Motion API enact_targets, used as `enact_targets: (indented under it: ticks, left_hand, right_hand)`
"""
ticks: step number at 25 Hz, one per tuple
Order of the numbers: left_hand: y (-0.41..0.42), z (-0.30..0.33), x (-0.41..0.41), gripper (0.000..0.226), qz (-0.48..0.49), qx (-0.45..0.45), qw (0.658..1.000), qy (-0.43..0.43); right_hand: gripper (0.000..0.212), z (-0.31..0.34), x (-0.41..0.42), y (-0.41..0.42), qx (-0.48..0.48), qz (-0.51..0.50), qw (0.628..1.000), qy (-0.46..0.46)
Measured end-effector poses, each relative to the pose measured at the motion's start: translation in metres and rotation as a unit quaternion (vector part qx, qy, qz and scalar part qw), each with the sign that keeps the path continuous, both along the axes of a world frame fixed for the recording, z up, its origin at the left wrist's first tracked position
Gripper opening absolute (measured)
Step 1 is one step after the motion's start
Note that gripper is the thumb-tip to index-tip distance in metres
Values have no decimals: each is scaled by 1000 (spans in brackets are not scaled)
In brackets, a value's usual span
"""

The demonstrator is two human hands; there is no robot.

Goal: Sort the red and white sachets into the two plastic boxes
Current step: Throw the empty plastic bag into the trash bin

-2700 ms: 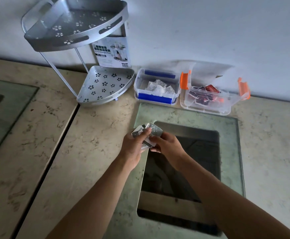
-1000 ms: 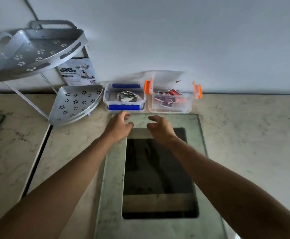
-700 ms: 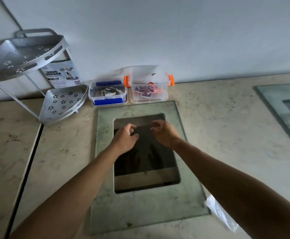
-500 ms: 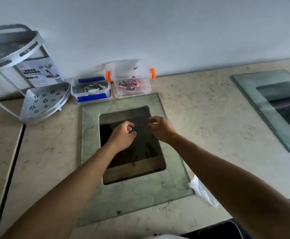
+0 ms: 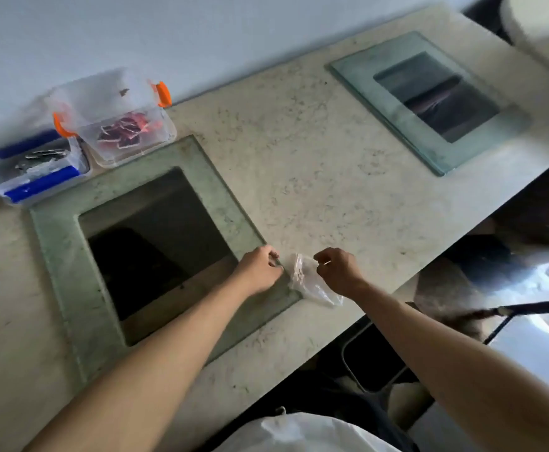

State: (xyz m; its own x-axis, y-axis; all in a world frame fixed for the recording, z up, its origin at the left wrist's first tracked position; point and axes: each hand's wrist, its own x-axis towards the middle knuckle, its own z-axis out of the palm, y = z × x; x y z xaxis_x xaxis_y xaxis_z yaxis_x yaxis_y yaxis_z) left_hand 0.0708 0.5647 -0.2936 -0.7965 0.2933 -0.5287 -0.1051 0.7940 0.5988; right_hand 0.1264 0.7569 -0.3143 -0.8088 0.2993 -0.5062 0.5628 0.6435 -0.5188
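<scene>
Both hands at the counter's (image 5: 315,151) near edge, by the near right corner of the glass panel (image 5: 61,256). A clear plastic bag (image 5: 312,282) lies between them, partly on that corner. Right hand (image 5: 340,272): fingers curled, thumb and forefinger pinching the bag's top edge. Left hand (image 5: 260,270): fingers curled, tips just beside the bag's left edge; contact unclear, grip can't tell. No sachet in either hand. Red sachets (image 5: 125,132) sit in the orange-clipped box (image 5: 116,119) at the counter's far left, by the wall; white sachets (image 5: 38,158) in the blue-clipped box (image 5: 28,171) just left of it. Both boxes well apart from the fingers. Second glass panel (image 5: 429,96) at far right.
</scene>
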Motion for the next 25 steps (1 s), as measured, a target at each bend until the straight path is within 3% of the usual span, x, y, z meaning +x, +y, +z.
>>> enact_targets:
  ticks: [3,9,15,20,23,25]
  left_hand:
    - [39,-20,13,50,-31,-16,999,-25]
    - [74,-43,39,39,-2,-59,998,1]
    - [70,-46,36,56,80,24,995,-48]
    - [64,-28,34,29,161,175,962,-137]
    - [80,-25,43,23,156,199,954,-163]
    - [108,-23,58,20,111,208,956,-175]
  right_hand:
    - [39,-16,31,18,4,-26,1000,-8]
    - [63,-28,53,23,-22,-26,999,22]
    - [38,-31,54,33,-5,-24,999,28]
    - [26,-26,69,47,-45,-54,996,47]
    - [14,-19,92,60,-104,-156,980,72]
    - [15,-17,124,74,-176,-285,938,94]
